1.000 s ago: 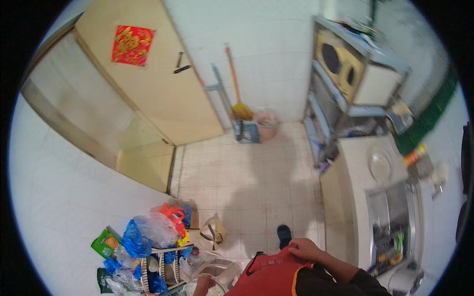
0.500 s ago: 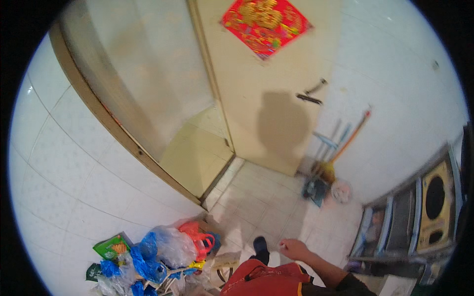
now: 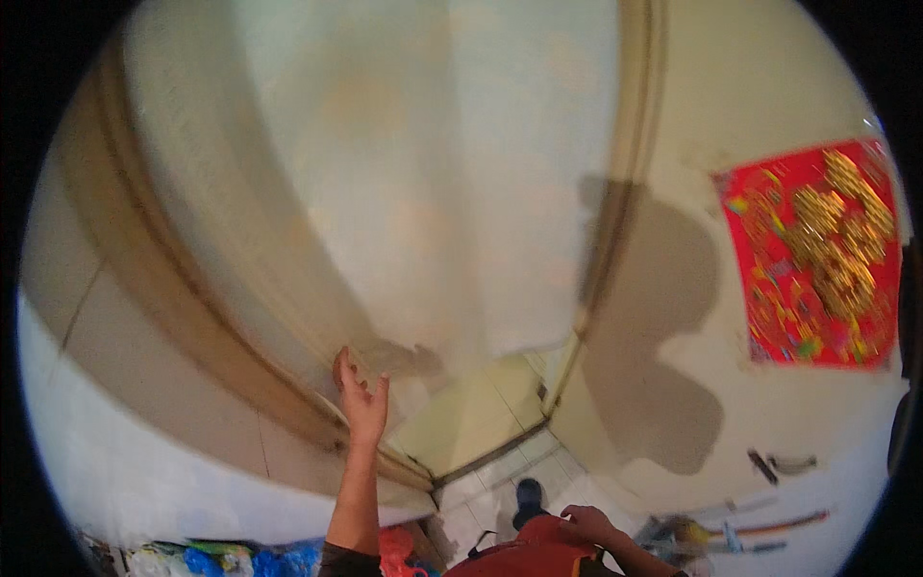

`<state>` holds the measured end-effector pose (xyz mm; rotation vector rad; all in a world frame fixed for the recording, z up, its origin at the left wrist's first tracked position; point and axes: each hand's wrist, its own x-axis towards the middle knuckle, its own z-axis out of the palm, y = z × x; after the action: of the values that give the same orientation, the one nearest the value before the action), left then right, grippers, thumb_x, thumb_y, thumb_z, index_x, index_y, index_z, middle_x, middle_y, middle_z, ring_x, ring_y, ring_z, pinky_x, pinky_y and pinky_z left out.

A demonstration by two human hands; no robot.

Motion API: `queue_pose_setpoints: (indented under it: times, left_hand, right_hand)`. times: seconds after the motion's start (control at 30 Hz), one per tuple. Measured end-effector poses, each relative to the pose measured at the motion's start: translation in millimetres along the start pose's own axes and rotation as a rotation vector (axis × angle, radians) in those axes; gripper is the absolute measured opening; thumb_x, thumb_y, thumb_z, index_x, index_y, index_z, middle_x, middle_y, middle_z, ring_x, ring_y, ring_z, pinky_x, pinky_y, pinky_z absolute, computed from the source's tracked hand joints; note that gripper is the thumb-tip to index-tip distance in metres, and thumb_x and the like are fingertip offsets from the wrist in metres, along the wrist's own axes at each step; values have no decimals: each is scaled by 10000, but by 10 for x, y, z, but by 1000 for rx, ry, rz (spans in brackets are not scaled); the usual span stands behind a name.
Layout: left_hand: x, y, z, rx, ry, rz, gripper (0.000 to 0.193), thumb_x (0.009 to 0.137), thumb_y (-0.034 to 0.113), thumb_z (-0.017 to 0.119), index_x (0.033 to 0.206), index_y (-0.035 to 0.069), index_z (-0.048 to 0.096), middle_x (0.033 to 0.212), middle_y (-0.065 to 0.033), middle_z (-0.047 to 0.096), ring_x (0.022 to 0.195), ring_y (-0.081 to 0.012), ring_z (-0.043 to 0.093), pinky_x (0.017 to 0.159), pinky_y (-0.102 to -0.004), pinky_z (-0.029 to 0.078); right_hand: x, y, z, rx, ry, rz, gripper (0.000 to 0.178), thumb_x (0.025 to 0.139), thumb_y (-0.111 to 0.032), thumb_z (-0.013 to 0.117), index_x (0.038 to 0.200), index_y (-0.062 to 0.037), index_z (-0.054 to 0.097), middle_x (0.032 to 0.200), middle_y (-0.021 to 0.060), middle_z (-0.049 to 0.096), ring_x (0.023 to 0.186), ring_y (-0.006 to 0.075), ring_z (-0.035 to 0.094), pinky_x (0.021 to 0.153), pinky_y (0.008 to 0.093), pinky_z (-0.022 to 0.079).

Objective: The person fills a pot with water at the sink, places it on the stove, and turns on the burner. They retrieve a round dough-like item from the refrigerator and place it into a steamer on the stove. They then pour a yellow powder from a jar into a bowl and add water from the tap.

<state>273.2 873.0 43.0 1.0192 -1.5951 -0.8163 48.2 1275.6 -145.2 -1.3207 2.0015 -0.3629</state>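
Observation:
My left hand [image 3: 363,409] is raised at the left side of a doorway, thumb and fingers spread, holding nothing. Its fingertips are at the left part of a pale curtain [image 3: 500,192] with a faint pattern; whether they touch the cloth I cannot tell. The hand's shadow falls on the curtain beside it. Low in front of my red apron [image 3: 519,553], my right hand [image 3: 588,527] hangs with loosely bent fingers and nothing visible in them. One dark shoe [image 3: 529,500] shows on the tiles ahead of the apron.
A brown door frame [image 3: 192,298] borders the curtain on the left. To the right stands a cream door [image 3: 625,423] with a red and gold poster [image 3: 817,255] and a dark handle [image 3: 764,466]. Brooms [image 3: 760,527] lean at lower right; plastic bags [image 3: 288,558] lie at lower left.
The view has turned left and come closer to the curtained doorway. My left hand has come into view, lifted toward the curtain. My right hand stays low by the apron.

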Motion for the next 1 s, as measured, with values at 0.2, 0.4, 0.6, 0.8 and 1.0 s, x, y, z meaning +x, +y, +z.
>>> queue_pose_setpoints:
  times: [0.2,0.4,0.6,0.8,1.0]
  left_hand:
    - [1828,-67,1325,-147,-487,190,731,812,161,727,1451,28,395,1469,-200,434,1373,-386,387,1123,-496,333]
    - [3319,481,2818,118,-875,720,718,771,177,760,1399,31,444,1428,-207,467,1374,-390,388,1118,-494,339]
    - [5134,228,3077,-95,-406,832,559,805,158,730,1314,43,530,1241,-199,577,1206,-378,514,1075,-467,371]
    - [7051,-759,2960,73,-732,645,515,812,179,736,1275,42,557,1087,-169,631,1090,-362,573,957,-456,442]
    - [8879,-3063,2678,302,-584,365,376,872,197,659,1221,73,597,1058,-163,660,1044,-359,603,883,-465,494]
  right_hand:
    - [2548,-1749,-1679,-38,-171,-580,408,919,-363,600,1210,-76,611,1107,157,675,962,336,655,836,445,519]
    - [4825,-2669,-3506,-8,208,-735,326,935,-316,600,1154,-76,621,994,96,648,856,230,639,764,372,505]
    - [6194,-2723,-6021,274,589,-426,259,949,-283,576,1084,-67,624,841,67,609,777,162,604,708,305,476]
    - [7485,-2466,-6663,489,744,-163,213,921,-200,587,1062,-44,623,797,77,611,710,166,608,641,303,499]
    - [10149,-2552,-5656,668,436,14,188,884,-107,605,1050,-19,622,775,95,622,646,186,621,572,313,532]
